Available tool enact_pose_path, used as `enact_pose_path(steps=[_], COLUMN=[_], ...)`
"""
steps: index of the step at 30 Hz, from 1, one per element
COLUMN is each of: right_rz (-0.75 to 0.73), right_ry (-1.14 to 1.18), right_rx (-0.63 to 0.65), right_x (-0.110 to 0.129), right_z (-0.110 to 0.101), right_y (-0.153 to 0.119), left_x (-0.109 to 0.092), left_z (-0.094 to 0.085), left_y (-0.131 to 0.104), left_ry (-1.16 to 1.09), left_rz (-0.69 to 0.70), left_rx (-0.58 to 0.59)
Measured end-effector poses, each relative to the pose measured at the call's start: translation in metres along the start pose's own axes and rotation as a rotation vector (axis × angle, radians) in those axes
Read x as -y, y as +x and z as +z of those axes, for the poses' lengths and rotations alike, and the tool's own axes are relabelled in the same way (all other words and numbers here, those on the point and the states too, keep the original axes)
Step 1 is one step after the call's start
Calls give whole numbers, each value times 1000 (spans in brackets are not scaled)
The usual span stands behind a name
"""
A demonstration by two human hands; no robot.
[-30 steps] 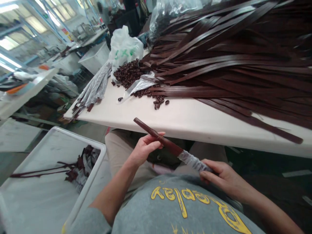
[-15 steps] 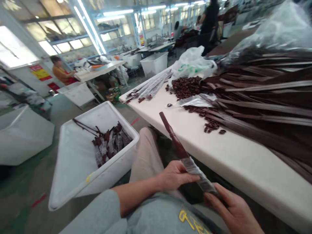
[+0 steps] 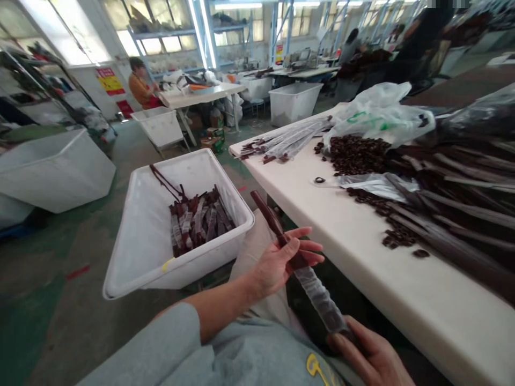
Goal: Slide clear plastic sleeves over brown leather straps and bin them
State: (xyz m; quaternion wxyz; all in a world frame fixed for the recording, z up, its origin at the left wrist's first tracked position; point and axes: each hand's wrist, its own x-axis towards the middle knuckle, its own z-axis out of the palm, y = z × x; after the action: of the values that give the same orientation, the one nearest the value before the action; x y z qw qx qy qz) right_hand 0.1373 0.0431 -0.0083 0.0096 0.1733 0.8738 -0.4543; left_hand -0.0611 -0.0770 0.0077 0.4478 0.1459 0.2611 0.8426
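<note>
One dark brown strap (image 3: pixel 281 238), held over the lap, beside the table (image 3: pixel 354 252) edge; lower half sheathed in a clear plastic sleeve (image 3: pixel 317 297). Two hands engaged: left hand (image 3: pixel 277 265) pinching the bare brown section, fingers loosely curled; right hand (image 3: pixel 370 356) closed on the sleeved end. One white bin (image 3: pixel 137 236) alongside, holding a bundle of sleeved straps (image 3: pixel 197 222). One heap of small brown loops (image 3: pixel 356 155) on the table.

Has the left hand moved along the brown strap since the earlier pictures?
Yes. The left hand slid down the brown strap toward its plastic sleeve; more bare strap now sticks out beyond the fingers.
</note>
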Motion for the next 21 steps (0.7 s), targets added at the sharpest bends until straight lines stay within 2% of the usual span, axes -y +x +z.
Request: enact_pose_path(steps=[4,8,11,15,18,21], right_rz=[-40,-50,33,69,39,17], right_ry=[207,331,522,754,824,898], right_rx=[58,-114,-217,-278,-280,-257], right_x=[26,49,56,53,51,56], right_z=[-2,-2,0,4,11,20], right_y=[12,25,27,26,24,19], left_x=[11,20,21,23,30,35], left_z=[10,22,29,39,47,51], left_y=[-3,-5,-1,5,1,-16], left_ry=[34,189,103,-74,-29,70], left_rz=[-88,-211,-139,-96,-121,-174], left_rx=[85,240,312,233,149,22])
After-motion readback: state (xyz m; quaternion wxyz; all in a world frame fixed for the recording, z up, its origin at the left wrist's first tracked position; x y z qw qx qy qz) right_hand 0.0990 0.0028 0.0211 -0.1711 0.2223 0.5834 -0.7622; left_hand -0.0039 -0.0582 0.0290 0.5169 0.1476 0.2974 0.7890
